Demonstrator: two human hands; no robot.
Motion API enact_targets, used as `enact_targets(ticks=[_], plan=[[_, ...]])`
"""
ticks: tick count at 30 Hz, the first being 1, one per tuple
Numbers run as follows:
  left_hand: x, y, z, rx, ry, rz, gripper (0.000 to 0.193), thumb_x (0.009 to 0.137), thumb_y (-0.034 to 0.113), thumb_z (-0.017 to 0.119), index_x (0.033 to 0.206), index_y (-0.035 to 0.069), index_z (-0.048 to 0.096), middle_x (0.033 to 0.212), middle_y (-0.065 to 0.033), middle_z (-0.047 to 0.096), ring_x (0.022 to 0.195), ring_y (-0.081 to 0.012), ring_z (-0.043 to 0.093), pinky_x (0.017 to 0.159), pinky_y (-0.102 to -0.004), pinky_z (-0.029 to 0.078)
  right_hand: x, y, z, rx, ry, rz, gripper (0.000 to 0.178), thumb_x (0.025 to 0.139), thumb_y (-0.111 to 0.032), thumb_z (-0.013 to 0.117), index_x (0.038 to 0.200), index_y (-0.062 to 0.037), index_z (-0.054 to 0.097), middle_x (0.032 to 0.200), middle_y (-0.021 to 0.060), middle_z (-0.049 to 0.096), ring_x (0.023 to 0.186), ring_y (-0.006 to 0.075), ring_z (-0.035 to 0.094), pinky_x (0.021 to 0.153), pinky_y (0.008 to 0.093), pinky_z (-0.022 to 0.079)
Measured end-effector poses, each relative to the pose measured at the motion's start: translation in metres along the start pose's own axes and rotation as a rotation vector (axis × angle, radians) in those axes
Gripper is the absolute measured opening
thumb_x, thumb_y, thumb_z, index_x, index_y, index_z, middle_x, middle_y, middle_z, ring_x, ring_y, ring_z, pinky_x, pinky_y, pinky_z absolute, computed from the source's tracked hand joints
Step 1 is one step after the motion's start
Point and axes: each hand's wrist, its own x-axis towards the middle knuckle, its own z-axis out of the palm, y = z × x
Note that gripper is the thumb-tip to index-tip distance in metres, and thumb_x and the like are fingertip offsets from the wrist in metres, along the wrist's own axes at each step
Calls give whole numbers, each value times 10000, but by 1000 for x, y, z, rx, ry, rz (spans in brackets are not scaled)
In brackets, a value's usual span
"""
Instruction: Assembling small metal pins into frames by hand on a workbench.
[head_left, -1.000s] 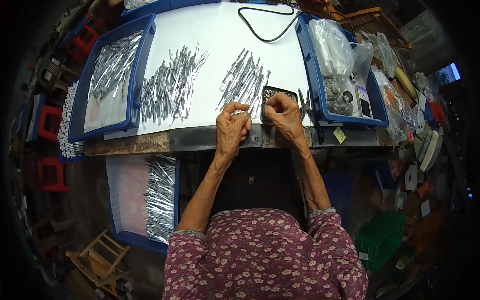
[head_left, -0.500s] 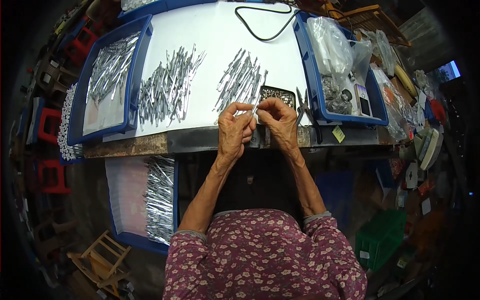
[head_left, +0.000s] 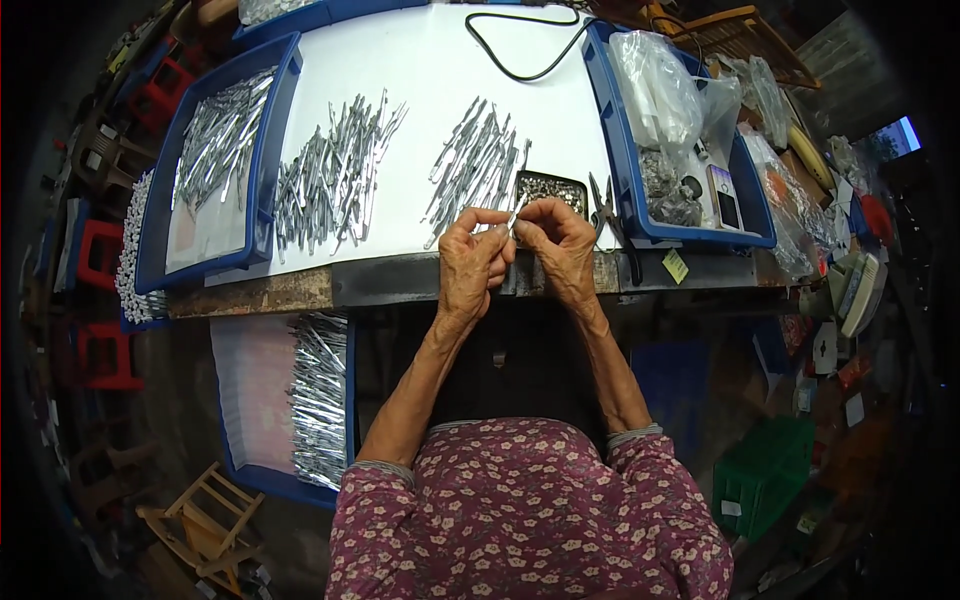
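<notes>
hands (head_left: 567, 258) moved tog. (v. close, curled)

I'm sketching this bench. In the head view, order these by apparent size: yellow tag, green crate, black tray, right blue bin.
Right blue bin
Green crate
Black tray, partly behind the right hand
Yellow tag

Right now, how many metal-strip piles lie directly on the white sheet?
2: left pile, by a blue tray; right pile, beyond the left hand, which may hide part of it.

Metal strips (head_left: 335, 185) look glossy, trays (head_left: 263, 185) smooth plastic, the shirt (head_left: 530, 510) matt cloth.
</notes>
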Motion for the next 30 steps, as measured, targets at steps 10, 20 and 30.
enact_targets(ticks=[10,20,30], plan=[[0,10,-2,-123,-25,-112,135,838,49,507,953,-22,499,569,-36,505,384,1,322,316,-126,212,5,-9,-10,85,-80,17,145,752,-23,635,863,-3,544,749,45,599,664,85,578,598,208,485],[0,2,6,331,90,167,121,849,85,517,935,1,533,588,7,478,439,-5,352,379,-139,254,14,-9,-8,315,-94,120,225,743,-7,638,908,-1,484,775,83,613,666,112,599,597,209,506],[5,-9,12,505,242,334,96,853,35,461,882,-2,544,572,11,466,503,-43,421,439,-197,339,7,-6,10,269,20,72,285,797,-87,605,1016,54,489,827,103,620,732,129,607,679,224,503]])
